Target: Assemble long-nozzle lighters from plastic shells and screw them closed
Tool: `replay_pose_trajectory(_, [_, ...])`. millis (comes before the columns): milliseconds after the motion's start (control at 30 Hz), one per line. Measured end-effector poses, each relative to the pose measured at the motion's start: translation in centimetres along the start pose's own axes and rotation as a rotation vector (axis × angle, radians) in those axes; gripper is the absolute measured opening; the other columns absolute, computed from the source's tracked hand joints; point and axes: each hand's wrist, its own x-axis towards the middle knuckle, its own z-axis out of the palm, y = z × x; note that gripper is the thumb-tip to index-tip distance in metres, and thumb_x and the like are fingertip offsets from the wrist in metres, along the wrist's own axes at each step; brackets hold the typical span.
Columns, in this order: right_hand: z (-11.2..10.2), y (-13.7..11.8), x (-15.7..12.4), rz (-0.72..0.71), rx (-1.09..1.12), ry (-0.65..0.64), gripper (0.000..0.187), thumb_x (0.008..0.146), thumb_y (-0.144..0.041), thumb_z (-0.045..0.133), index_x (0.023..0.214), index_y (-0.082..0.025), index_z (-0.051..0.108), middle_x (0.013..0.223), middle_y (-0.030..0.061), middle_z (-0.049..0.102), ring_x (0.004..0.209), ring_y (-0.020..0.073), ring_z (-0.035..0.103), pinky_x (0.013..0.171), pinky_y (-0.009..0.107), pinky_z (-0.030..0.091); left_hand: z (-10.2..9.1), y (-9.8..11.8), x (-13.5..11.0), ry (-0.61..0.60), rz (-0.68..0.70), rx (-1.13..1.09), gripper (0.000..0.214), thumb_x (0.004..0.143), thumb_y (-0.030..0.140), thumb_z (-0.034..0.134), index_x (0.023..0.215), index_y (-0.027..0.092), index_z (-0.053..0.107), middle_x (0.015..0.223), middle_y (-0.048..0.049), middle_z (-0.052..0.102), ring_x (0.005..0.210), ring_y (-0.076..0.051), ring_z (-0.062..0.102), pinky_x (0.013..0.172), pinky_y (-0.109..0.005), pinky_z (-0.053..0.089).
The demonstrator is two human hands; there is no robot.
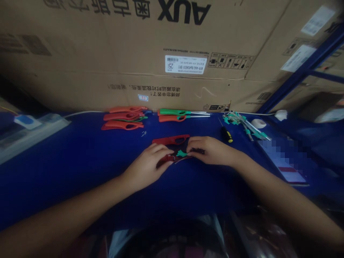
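Observation:
My left hand (146, 166) and my right hand (212, 150) meet over a red plastic lighter housing (170, 140), which lies across the blue work surface (67, 161). The left fingers grip its dark red near end. My right fingertips pinch a dark part inside the housing, close to a small green plastic piece (181, 153). The hands hide most of the housing's middle, so how the pieces fit together cannot be seen.
Beyond the hands lie red lighter shells (123, 118) and finished-looking green and orange lighters (182, 115). To the right are a yellow-and-black screwdriver (226, 134), green parts with metal tubes (242, 123) and white tape (258, 123). A large cardboard box (172, 46) stands behind.

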Motion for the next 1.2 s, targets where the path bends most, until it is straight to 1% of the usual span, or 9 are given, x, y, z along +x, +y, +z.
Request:
replay_pose_trajectory(67, [0.0,-0.1,-0.1,0.008,-0.037,-0.028,0.012,0.094,-0.012,0.056,0.094,-0.018,0.066,0.098,0.0045,0.065,0.083,0.0143,0.061,0.075,0.026,0.046,0.0,0.0,0.0,-0.004,-0.009,-0.007,0.024,0.095,0.025,0.061,0.118,0.021,0.066,0.114,-0.0065,0.069,0.11,-0.024,0.063,0.103,-0.045,0.049])
replay_pose_trajectory(233, [-0.2,-0.3,-0.2,0.014,-0.13,-0.048,0.015,0.094,-0.009,0.052,0.095,-0.019,0.064,0.102,0.0049,0.065,0.087,0.0155,0.062,0.076,0.026,0.045,0.0,0.2,0.0,0.004,-0.013,-0.034,0.022,0.094,0.024,0.063,0.116,0.022,0.068,0.111,-0.0061,0.068,0.107,-0.023,0.063,0.101,-0.044,0.05])
replay_pose_trajectory(433, [0.4,-1.4,-0.1,-0.021,-0.237,-0.096,0.014,0.098,-0.015,0.05,0.097,-0.019,0.063,0.098,0.0039,0.065,0.08,0.0146,0.061,0.069,0.025,0.041,0.2,0.3,-0.1,0.008,-0.018,-0.063,0.023,0.092,0.022,0.066,0.115,0.02,0.069,0.103,-0.0057,0.067,0.099,-0.022,0.063,0.091,-0.04,0.054])
replay_pose_trajectory(633, [0.9,-1.3,0.0,-0.082,-0.295,-0.065,0.015,0.1,-0.017,0.048,0.097,-0.018,0.063,0.095,0.0039,0.065,0.077,0.0144,0.059,0.065,0.026,0.038,0.3,0.2,0.0,0.047,-0.023,-0.091,0.023,0.088,0.02,0.071,0.111,0.021,0.07,0.1,-0.0045,0.066,0.094,-0.02,0.065,0.087,-0.037,0.056])
replay_pose_trajectory(833, [0.8,-1.6,-0.1,-0.175,-0.368,-0.046,0.02,0.097,-0.01,0.043,0.095,-0.017,0.062,0.092,0.0043,0.065,0.067,0.0129,0.052,0.06,0.026,0.033,0.3,0.1,0.1,0.057,-0.059,-0.128,0.024,0.083,0.019,0.075,0.106,0.023,0.072,0.097,-0.0025,0.067,0.089,-0.019,0.066,0.085,-0.036,0.057])
replay_pose_trajectory(933, [0.8,-1.7,-0.2,-0.183,-0.38,-0.04,0.019,0.097,-0.011,0.043,0.094,-0.017,0.061,0.091,0.004,0.065,0.065,0.0127,0.05,0.059,0.027,0.031,0.2,0.3,0.2,0.051,-0.081,-0.137,0.023,0.082,0.019,0.076,0.104,0.023,0.073,0.096,-0.0023,0.068,0.088,-0.019,0.067,0.084,-0.036,0.057])
replay_pose_trajectory(1067, [1.1,-1.3,-0.1,-0.176,-0.353,-0.041,0.017,0.099,-0.016,0.046,0.092,-0.017,0.061,0.089,0.0035,0.064,0.065,0.0126,0.051,0.059,0.027,0.031,0.1,0.5,0.3,0.049,-0.106,-0.14,0.022,0.081,0.018,0.077,0.103,0.021,0.073,0.096,-0.0028,0.069,0.089,-0.019,0.068,0.085,-0.036,0.056])
replay_pose_trajectory(1200, [1.2,-1.1,0.0,-0.168,-0.316,-0.053,0.017,0.098,-0.017,0.047,0.089,-0.018,0.062,0.087,0.0031,0.064,0.069,0.0129,0.054,0.06,0.026,0.032,0.1,0.5,0.2,0.07,-0.088,-0.131,0.022,0.081,0.018,0.077,0.102,0.022,0.072,0.097,-0.0028,0.07,0.089,-0.02,0.068,0.086,-0.036,0.055])
